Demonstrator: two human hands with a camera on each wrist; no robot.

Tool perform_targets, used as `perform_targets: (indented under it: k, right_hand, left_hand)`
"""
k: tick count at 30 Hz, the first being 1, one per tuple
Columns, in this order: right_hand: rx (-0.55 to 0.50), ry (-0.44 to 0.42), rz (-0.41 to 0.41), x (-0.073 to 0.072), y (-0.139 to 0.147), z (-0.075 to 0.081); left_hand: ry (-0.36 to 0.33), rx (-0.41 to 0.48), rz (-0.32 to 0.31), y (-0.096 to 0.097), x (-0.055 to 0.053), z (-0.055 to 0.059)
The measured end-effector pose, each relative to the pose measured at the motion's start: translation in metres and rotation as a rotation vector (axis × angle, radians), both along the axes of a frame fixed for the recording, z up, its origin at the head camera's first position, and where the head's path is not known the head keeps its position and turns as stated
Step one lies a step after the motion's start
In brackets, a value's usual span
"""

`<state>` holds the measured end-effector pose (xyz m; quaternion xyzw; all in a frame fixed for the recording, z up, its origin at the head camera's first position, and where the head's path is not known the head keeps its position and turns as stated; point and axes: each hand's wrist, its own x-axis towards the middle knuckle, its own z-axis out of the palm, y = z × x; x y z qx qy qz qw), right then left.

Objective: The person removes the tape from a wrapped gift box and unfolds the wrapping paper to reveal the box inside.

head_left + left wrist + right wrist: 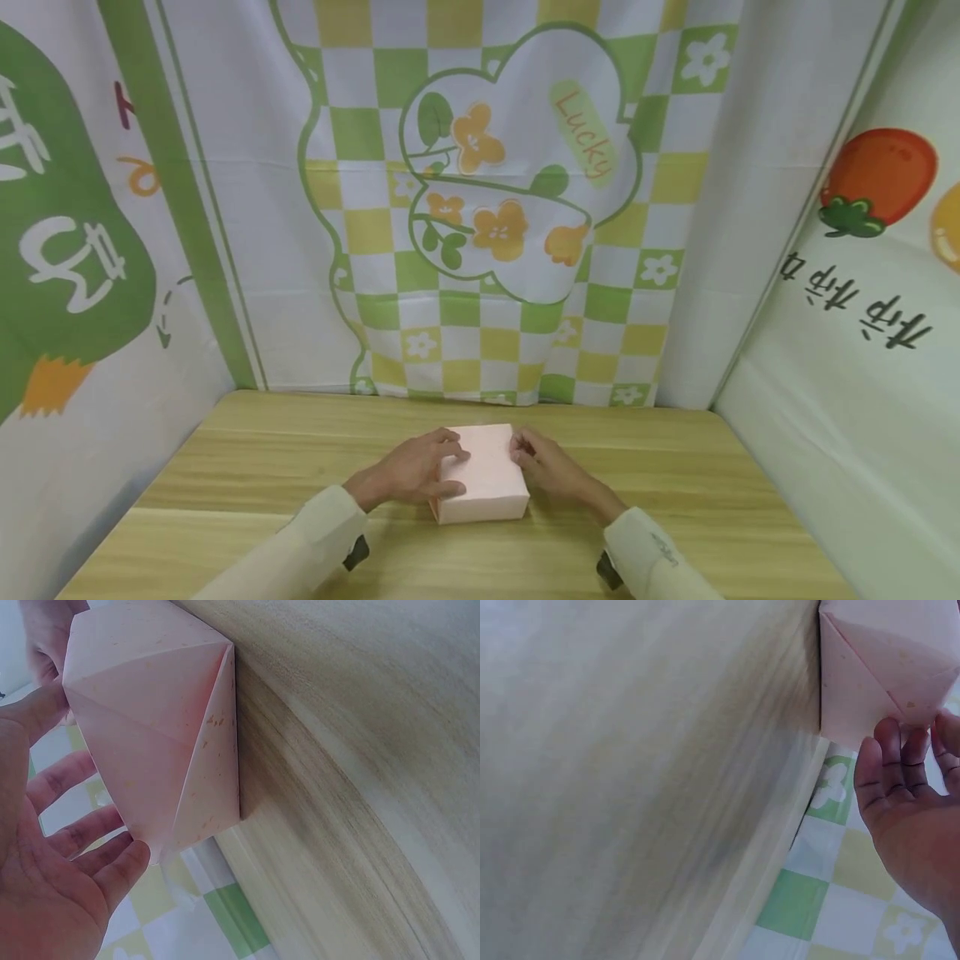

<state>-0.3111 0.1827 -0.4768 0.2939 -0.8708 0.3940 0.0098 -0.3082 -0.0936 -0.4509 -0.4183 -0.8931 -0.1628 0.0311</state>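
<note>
A box wrapped in pink paper (486, 471) lies flat on the wooden table in front of the person. My left hand (416, 468) rests over its left edge, fingers spread and loosely bent, fingertips on the top. In the left wrist view, the left end of the pink-wrapped box (142, 735) shows slanting folds and a triangular flap standing slightly away. My right hand (546, 462) is at the far right corner with curled fingers. Its fingertips (889, 729) pinch the paper at the folded right end, as the right wrist view shows.
The wooden table (285, 450) reaches back to a checkered green, yellow and white cloth (480, 333). Printed cloth walls (840, 400) stand at left and right. Dark straps show beneath both light sleeves (303, 533).
</note>
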Motion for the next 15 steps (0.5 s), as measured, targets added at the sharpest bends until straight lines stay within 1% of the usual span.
perform_targets:
  k: [2, 6, 9, 11, 13, 15]
  right_hand:
    - [-0.03, -0.001, 0.01, -0.0006, 0.0016, -0.0008]
    - [-0.055, 0.038, 0.013, -0.0031, 0.003, -0.0009]
    - [-0.068, 0.055, 0.017, -0.0046, 0.0025, 0.0]
    - [-0.055, 0.061, 0.021, -0.005, 0.0016, 0.0003]
    - [-0.036, 0.047, 0.022, -0.0049, 0.0009, 0.0003]
    - [-0.019, 0.009, 0.026, -0.0048, 0.0006, -0.0001]
  left_hand:
    - [-0.001, 0.001, 0.004, -0.0006, 0.0003, 0.0006]
    - [0.002, 0.001, 0.008, -0.0012, 0.0007, 0.0011]
    - [0.004, 0.0, 0.011, -0.0016, 0.001, 0.0006]
    - [0.003, -0.001, 0.012, -0.0014, 0.001, 0.0001]
    - [0.0, -0.001, 0.012, -0.001, 0.0012, 0.0002]
    - [-0.005, -0.002, 0.016, -0.0007, 0.0014, 0.0007]
